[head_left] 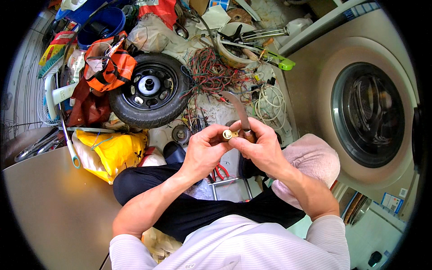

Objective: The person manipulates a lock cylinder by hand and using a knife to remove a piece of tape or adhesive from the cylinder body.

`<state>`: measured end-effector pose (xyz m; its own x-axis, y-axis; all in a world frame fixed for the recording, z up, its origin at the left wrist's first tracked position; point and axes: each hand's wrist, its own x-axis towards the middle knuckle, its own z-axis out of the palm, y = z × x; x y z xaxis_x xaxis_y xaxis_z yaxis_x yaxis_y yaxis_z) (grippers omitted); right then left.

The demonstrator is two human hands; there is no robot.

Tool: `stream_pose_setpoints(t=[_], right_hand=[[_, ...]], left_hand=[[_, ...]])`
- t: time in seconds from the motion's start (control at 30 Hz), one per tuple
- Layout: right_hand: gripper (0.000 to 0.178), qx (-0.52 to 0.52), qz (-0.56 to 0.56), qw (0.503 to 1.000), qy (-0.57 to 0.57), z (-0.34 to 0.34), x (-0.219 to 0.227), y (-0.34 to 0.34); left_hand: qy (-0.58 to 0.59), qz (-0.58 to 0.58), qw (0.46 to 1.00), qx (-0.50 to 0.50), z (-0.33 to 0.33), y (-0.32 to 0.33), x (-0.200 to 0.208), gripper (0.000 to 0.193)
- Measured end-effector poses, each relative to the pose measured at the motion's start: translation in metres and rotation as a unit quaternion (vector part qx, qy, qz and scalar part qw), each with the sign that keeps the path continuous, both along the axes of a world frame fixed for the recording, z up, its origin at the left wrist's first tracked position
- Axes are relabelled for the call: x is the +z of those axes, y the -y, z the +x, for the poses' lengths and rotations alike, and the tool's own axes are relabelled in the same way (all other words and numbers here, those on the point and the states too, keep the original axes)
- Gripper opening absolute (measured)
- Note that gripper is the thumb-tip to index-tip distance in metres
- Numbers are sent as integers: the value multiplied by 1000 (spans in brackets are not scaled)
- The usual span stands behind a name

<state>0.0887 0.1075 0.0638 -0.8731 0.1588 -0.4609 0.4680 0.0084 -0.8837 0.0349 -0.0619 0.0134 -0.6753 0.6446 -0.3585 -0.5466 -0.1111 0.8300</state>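
Note:
My left hand (204,148) pinches a small brass-coloured round fitting (227,134) between thumb and fingertips, its pale hollow-looking end turned up toward me. In my right hand (263,146) is a curved knife (239,109), its brown blade pointing away and bending left at the tip. The fingers wrap round most of its handle. My right thumb and fingertip also meet the fitting's right side, so both hands are together above my lap. What exactly the fitting is cannot be made out. Red-handled pliers (220,171) lie below my hands.
A small black-rimmed wheel (173,92) lies ahead to the left, near an orange bag (108,63) and a yellow bag (114,148). Tangled wires (211,69) and a tool bucket (225,47) are ahead. A front-loading washing machine (315,81) stands right. A pink cloth (308,164) covers my right knee.

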Motion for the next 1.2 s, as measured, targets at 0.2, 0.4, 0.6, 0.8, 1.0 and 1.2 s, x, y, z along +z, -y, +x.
stream_pose_setpoints(t=[0.2,0.4,0.6,0.8,1.0,1.2], right_hand=[[23,-5,-14,1000,-13,1,-1,1],[23,8,-9,1000,-22,1,2,2],[23,11,-6,999,-30,1,3,3],[24,19,11,1000,-17,1,1,2],[24,13,-14,999,-34,2,3,3],[22,5,-35,998,-46,2,3,3]], left_hand=[[-22,-33,999,-8,0,1,1,20],[-23,-30,999,-16,-2,2,0,20],[-3,-1,1000,-7,-2,1,0,19],[11,5,1000,-1,-1,1,-2,20],[16,14,1000,-3,-2,1,-2,19],[42,30,999,-1,-2,2,-3,20]])
